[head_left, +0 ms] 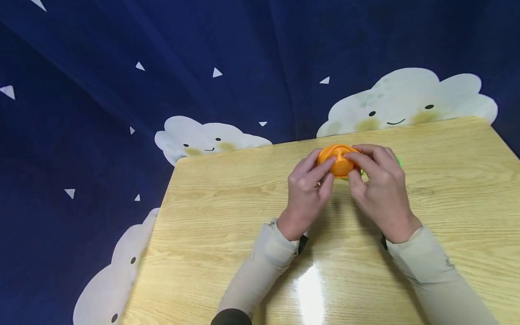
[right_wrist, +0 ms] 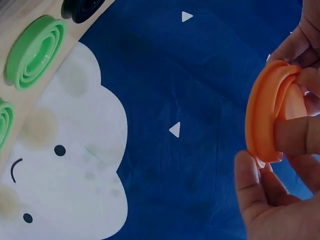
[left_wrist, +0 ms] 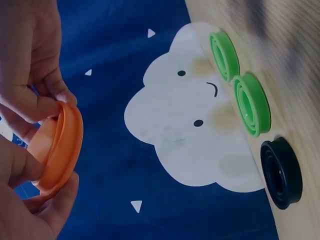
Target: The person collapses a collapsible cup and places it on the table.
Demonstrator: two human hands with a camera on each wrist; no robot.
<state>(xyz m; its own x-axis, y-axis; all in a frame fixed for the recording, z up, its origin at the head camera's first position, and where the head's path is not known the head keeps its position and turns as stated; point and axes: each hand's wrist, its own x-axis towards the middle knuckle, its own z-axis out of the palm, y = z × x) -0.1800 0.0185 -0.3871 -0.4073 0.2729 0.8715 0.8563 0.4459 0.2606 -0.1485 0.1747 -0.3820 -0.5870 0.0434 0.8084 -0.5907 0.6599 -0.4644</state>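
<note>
An orange collapsible cup (head_left: 342, 168), with folded rings and a bulging middle, is held up between both hands over the far part of the table. On its left side my left hand (head_left: 306, 192) grips the rim, the fingers bent onto its face. From the right, my right hand (head_left: 382, 187) pinches the rim, with a finger pressing on the middle. Two flattened green cups (left_wrist: 231, 55) and a black cup (left_wrist: 292, 175) of ringed shape lie on the table in the left wrist view. The head view shows only slivers of green past the hands.
The light wooden table (head_left: 227, 225) ends at a back edge just beyond the hands. A dark blue cloth (head_left: 243, 54) with white clouds and triangles hangs behind it and along its left side. A bright reflection lies on the wood between the forearms.
</note>
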